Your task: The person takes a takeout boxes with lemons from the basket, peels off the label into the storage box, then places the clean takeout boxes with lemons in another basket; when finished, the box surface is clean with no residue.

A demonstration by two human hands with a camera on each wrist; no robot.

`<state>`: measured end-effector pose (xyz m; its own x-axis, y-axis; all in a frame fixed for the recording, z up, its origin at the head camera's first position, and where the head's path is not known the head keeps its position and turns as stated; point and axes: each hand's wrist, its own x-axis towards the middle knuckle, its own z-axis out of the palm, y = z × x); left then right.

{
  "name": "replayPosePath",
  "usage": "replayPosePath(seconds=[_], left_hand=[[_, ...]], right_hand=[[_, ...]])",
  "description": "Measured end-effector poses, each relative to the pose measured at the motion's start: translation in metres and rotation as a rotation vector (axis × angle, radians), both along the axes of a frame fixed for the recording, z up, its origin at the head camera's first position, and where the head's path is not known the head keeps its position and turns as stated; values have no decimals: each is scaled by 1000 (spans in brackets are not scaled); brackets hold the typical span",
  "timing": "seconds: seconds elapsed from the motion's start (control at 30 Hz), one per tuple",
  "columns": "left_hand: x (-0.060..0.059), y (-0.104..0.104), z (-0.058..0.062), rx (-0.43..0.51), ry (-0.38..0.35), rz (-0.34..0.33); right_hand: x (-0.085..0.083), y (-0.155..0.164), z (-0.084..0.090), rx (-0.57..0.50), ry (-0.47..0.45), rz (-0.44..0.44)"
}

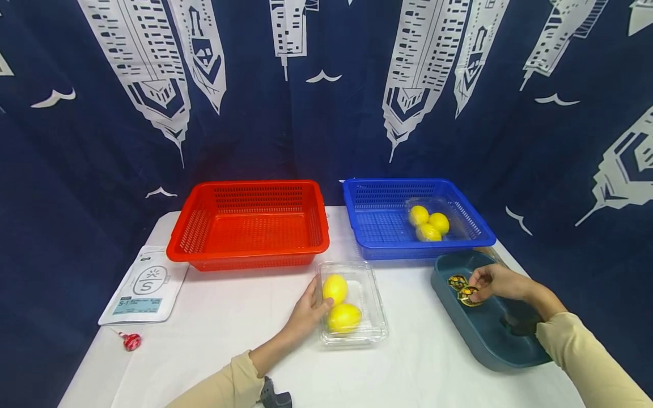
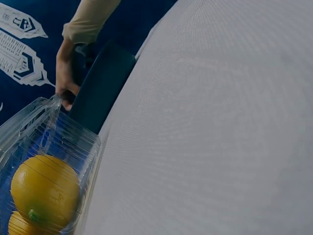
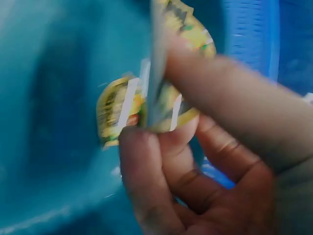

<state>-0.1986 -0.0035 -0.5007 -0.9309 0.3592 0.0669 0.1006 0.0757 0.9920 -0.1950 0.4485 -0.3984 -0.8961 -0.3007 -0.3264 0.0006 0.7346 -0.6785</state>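
A clear plastic clamshell box (image 1: 371, 294) with two lemons (image 1: 344, 318) inside stands at the middle of the table. My left hand (image 1: 308, 310) holds its left side, thumb over the edge; the left wrist view shows the box but not that hand's fingers. On the right, my right hand (image 1: 502, 282) reaches into a dark teal tray (image 1: 502, 345). Between thumb and fingers it pinches a round black-and-gold sticker (image 3: 188, 34), seen nearly edge-on in the right wrist view. Another such sticker (image 3: 117, 110) lies in the tray.
A red basket (image 1: 250, 258) stands at the back left. Beside it, a blue basket (image 1: 428, 252) contains a clear box with three lemons (image 1: 428, 232). At the left lie a white pouch (image 1: 145, 286) and a red lollipop (image 1: 131, 341). A dark patterned curtain (image 1: 326, 124) hangs behind.
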Motion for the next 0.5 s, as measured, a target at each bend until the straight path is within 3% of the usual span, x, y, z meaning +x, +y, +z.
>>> replayPosePath(seconds=[0.2,0.5], left_hand=[[0,-1,0,-4,-3,10],[-2,-1,-2,-2,-1,-2]], right_hand=[[-5,9,-22,24,-1,24],[-8,11,-33,123,31,9]])
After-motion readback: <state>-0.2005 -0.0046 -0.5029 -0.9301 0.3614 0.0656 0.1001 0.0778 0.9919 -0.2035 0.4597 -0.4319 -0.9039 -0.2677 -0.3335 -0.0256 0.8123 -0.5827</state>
